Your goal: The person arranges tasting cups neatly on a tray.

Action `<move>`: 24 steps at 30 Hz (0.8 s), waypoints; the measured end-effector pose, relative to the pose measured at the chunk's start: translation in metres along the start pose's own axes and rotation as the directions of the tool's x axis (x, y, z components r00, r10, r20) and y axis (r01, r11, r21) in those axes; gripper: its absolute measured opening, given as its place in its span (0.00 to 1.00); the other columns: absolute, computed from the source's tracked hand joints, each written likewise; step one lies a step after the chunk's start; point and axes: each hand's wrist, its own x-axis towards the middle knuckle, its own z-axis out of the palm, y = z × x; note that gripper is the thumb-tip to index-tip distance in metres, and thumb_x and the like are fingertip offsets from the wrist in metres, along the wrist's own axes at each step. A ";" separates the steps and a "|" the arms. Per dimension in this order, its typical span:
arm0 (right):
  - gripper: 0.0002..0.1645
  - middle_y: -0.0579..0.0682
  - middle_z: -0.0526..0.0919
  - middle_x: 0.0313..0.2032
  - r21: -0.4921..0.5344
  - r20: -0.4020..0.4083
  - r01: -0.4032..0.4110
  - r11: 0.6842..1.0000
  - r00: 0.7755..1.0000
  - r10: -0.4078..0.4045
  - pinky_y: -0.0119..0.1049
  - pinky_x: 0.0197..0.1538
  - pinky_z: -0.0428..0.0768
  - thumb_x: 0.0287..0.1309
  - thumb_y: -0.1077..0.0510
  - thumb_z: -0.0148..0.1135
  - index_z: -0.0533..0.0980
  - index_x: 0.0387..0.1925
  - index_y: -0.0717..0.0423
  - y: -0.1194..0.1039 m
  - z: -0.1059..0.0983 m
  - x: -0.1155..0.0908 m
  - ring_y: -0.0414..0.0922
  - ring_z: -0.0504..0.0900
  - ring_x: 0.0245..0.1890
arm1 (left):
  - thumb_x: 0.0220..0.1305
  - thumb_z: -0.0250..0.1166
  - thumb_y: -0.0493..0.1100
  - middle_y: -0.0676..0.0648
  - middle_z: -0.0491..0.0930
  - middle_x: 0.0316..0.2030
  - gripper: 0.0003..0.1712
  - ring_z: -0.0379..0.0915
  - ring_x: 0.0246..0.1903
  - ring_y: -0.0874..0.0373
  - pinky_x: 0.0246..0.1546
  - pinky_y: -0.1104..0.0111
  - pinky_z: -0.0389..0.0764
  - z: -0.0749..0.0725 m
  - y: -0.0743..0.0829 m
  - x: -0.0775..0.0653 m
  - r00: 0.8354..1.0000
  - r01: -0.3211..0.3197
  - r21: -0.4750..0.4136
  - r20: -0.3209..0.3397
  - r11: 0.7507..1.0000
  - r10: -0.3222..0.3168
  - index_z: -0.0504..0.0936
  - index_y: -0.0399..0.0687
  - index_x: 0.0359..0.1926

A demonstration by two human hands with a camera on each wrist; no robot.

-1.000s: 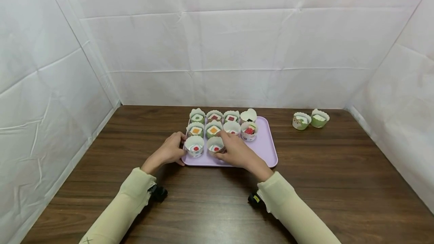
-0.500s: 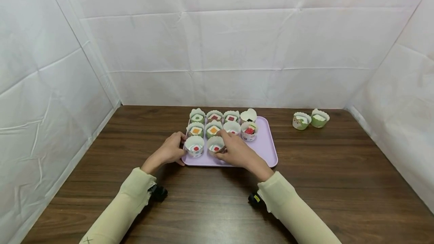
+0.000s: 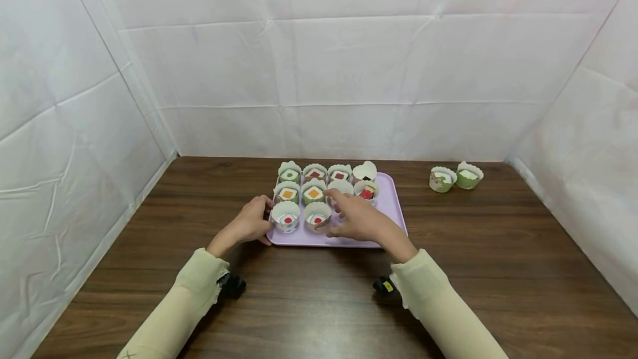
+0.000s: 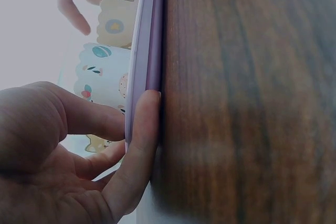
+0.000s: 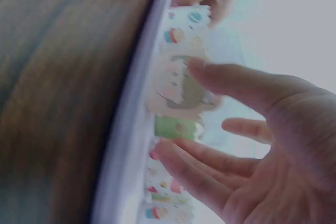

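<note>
A lilac tray carries rows of paper baking cups with white filling and coloured pieces. My left hand pinches the tray's left rim near its front corner; the left wrist view shows the thumb and a finger on either side of the rim. Beside it stands a front-row white cup with a red piece. The second front-row cup, also with a red piece, stands to its right. My right hand is just right of that cup, fingers spread and holding nothing. It partly hides a white cup behind.
Two green-patterned paper cups, a left one and a right one, stand on the brown wooden table at the back right. White sheeting walls in the back and both sides.
My right hand has let go of the second front-row cup and shifted slightly right, its fingers spreading. That cup stays on the tray. My left hand keeps its place.
</note>
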 end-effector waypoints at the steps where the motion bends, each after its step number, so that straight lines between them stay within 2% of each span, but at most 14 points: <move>1: 0.52 0.58 0.84 0.49 0.010 0.007 0.007 1.000 1.000 -0.007 0.46 0.50 0.87 0.52 0.51 0.79 0.63 0.74 0.54 0.001 -0.003 -0.001 0.51 0.84 0.48 | 0.56 0.58 0.24 0.30 0.67 0.53 0.27 0.78 0.41 0.39 0.24 0.65 0.92 0.000 0.000 0.000 1.000 -0.005 -0.001 0.000 1.000 0.005 0.67 0.25 0.59; 4: 0.51 0.58 0.85 0.47 0.039 0.026 0.024 0.999 0.999 -0.025 0.44 0.49 0.88 0.54 0.50 0.78 0.63 0.75 0.54 0.002 -0.012 -0.006 0.51 0.86 0.47 | 0.56 0.58 0.24 0.30 0.67 0.53 0.27 0.78 0.41 0.40 0.24 0.66 0.92 0.001 0.000 0.000 1.000 -0.003 -0.006 -0.006 1.000 0.003 0.68 0.25 0.59; 8: 0.47 0.56 0.86 0.44 0.041 0.013 0.053 0.998 0.999 -0.053 0.40 0.46 0.87 0.57 0.49 0.75 0.65 0.75 0.51 0.007 -0.022 -0.010 0.48 0.87 0.45 | 0.56 0.58 0.24 0.30 0.67 0.53 0.27 0.78 0.41 0.39 0.24 0.66 0.92 0.001 0.001 -0.001 1.000 -0.007 -0.010 -0.008 1.000 0.007 0.68 0.25 0.58; 14: 0.42 0.56 0.87 0.44 0.058 -0.047 0.088 0.994 0.995 -0.086 0.39 0.46 0.88 0.62 0.49 0.72 0.67 0.73 0.52 0.017 -0.026 -0.014 0.46 0.88 0.43 | 0.56 0.58 0.24 0.30 0.68 0.52 0.26 0.76 0.46 0.38 0.24 0.66 0.91 0.001 0.001 -0.002 1.000 -0.022 0.024 -0.011 0.999 0.022 0.68 0.25 0.58; 18: 0.38 0.54 0.88 0.43 0.097 -0.091 0.100 0.990 0.992 -0.091 0.39 0.43 0.88 0.65 0.51 0.68 0.68 0.72 0.55 0.023 -0.029 -0.015 0.45 0.88 0.42 | 0.56 0.58 0.24 0.30 0.67 0.52 0.27 0.77 0.43 0.38 0.24 0.66 0.92 0.001 0.001 -0.002 1.000 -0.016 0.008 -0.006 1.000 0.016 0.68 0.25 0.58; 24: 0.30 0.54 0.88 0.42 0.119 -0.157 0.073 0.990 0.986 -0.054 0.42 0.44 0.89 0.67 0.54 0.67 0.70 0.67 0.56 0.033 -0.039 -0.019 0.47 0.88 0.42 | 0.55 0.57 0.24 0.31 0.67 0.52 0.27 0.76 0.44 0.38 0.24 0.66 0.92 0.000 -0.001 0.000 1.000 -0.017 0.015 -0.008 1.000 0.017 0.68 0.26 0.58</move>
